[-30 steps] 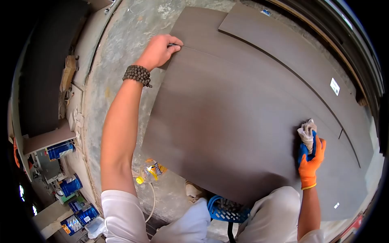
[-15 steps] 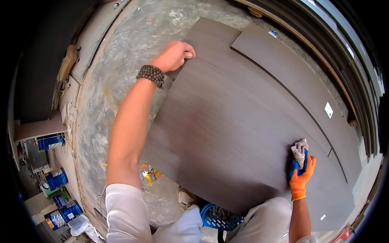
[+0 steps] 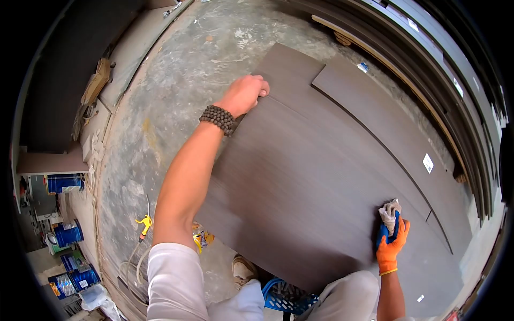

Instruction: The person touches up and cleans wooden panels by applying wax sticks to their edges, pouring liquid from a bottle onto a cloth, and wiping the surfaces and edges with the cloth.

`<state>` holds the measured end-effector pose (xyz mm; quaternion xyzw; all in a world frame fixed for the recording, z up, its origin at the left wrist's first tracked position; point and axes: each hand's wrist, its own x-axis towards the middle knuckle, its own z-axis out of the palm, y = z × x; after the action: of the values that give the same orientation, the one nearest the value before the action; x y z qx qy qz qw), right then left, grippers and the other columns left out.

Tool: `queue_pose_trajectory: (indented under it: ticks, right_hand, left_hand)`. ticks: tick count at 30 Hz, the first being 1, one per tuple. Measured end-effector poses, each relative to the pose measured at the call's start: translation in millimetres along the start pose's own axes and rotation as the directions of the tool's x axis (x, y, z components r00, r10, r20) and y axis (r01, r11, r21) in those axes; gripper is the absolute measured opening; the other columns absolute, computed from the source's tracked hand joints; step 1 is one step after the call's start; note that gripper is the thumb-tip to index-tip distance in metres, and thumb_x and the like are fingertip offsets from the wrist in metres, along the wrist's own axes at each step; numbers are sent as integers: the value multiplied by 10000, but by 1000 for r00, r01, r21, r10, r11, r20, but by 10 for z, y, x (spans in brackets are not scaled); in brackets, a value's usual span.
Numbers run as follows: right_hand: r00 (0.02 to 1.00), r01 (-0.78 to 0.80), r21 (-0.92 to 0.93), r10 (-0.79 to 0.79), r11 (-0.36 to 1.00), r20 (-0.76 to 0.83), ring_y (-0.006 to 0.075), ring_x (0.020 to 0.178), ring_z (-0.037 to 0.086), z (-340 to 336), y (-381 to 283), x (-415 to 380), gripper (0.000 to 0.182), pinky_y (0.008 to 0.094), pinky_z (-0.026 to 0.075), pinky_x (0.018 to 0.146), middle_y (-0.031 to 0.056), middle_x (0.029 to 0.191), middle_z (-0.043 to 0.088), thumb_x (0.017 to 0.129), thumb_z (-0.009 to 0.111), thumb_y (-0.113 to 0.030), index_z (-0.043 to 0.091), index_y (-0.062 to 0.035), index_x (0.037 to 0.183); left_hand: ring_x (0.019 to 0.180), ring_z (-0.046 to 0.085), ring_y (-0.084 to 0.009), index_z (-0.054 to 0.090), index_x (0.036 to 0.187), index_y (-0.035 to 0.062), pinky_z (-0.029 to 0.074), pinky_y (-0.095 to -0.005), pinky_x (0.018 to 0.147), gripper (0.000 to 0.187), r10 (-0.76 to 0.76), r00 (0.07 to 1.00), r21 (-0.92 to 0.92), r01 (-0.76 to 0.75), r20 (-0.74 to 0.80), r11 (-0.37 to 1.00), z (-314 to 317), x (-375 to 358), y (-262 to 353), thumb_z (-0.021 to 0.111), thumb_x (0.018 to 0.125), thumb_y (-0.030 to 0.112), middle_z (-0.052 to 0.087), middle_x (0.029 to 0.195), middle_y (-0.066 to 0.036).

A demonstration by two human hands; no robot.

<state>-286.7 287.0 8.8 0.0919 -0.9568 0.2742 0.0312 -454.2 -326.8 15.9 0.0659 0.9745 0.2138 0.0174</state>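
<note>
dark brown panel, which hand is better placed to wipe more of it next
Probably the right: the gloved right hand already grips a crumpled rag against the dark brown panel. The bare left hand is at its left edge, no rag visible.

Smooth matt pnl (image 3: pixel 300 176), conc. floor (image 3: pixel 176 96)

Seen from above: bare left arm (image 3: pixel 184 179) extended well forward, elbow slightly bent, with a short pale fabric sleeve (image 3: pixel 175 278) ending just above it. Bare left hand (image 3: pixel 244 95) turned back upward, fingers curled inward, tips largely hidden; dark brown multi-row bracelet of round beads (image 3: pixel 217 120) just behind. Right hand in an orange-and-blue work glove with yellow hem (image 3: pixel 393 244) held nearer the body, fingers bent in a grip, right forearm (image 3: pixel 391 297) bare below.
</note>
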Motion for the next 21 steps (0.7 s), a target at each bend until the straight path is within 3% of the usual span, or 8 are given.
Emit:
queue_pose_trajectory:
  ticks: [3, 6, 10, 13, 15, 17, 20, 21]
  right_hand:
    - [999, 15, 43, -13, 999, -37, 400, 1073, 609, 1, -94, 35, 639, 429, 505, 996, 191, 1188, 573, 788, 681, -88, 629, 1, 1419]
    - [1000, -20, 34, 20, 999, 5, 424, 1123, 595, -6, -54, 15, 663, 444, 472, 1061, 212, 1229, 555, 815, 662, -182, 597, 22, 1443]
    - [1000, -23, 36, 23, 999, -4, 413, 1120, 603, 12, -100, 30, 668, 433, 484, 1051, 201, 1228, 560, 782, 644, -109, 607, 7, 1439]
    - [1000, 3, 30, -2, 1000, -20, 412, 1113, 599, 56, -70, 23, 672, 434, 484, 1054, 198, 1225, 562, 770, 640, -89, 611, 0, 1436]
    - [1000, -2, 14, 2, 1000, -4, 407, 1106, 595, 0, -22, 27, 676, 432, 484, 1053, 196, 1221, 562, 772, 646, -98, 611, -1, 1440]
    - [1000, 22, 18, -22, 1000, -5, 404, 1099, 594, 20, 33, 9, 684, 427, 485, 1049, 195, 1220, 562, 770, 651, -108, 609, 4, 1444]
    - [999, 16, 48, -15, 999, -29, 397, 1072, 599, 28, 2, 33, 683, 427, 496, 1010, 192, 1186, 568, 766, 673, -132, 622, 8, 1433]
    - [999, 9, 66, -6, 998, -51, 393, 1046, 604, 40, -4, 24, 685, 430, 506, 976, 189, 1156, 573, 756, 688, -135, 636, 8, 1423]
  left_hand:
    - [1004, 635, -365, 680, 991, 35, 504, -446, 834, 261, -53, 998, -23, 54, 15, 998, -5, -8, 36, 591, 807, -127, 662, 992, -123]
    - [1004, 645, -358, 694, 988, 39, 511, -443, 841, 271, -31, 999, -16, 31, -10, 999, 1, -3, 20, 600, 801, -134, 682, 997, -112]
    - [1001, 653, -350, 711, 987, 49, 529, -439, 863, 288, -5, 999, 81, 8, -40, 997, 157, 43, 10, 617, 785, -133, 698, 1007, -99]
    - [1014, 656, -353, 721, 983, 69, 544, -442, 887, 279, 234, 960, 40, -230, -154, 972, 214, 91, 109, 639, 787, -111, 707, 1006, -91]
    - [1033, 655, -348, 722, 980, 74, 545, -447, 905, 274, 95, 989, 82, -86, -113, 993, 213, 60, 147, 650, 776, -95, 707, 990, -92]
    - [984, 678, -350, 753, 1027, 90, 555, -438, 898, 279, 139, 984, 85, -130, -113, 988, 264, 121, -36, 662, 825, -79, 736, 1021, -89]
    - [854, 700, -277, 773, 1119, 75, 573, -403, 824, 244, -77, 983, -20, 75, -166, 997, 117, -136, -514, 665, 932, -38, 772, 1028, -79]
    - [854, 713, -265, 774, 1123, 45, 578, -397, 826, 181, -265, 944, -181, 231, -197, 956, 27, -215, -460, 672, 977, 11, 783, 1028, -101]
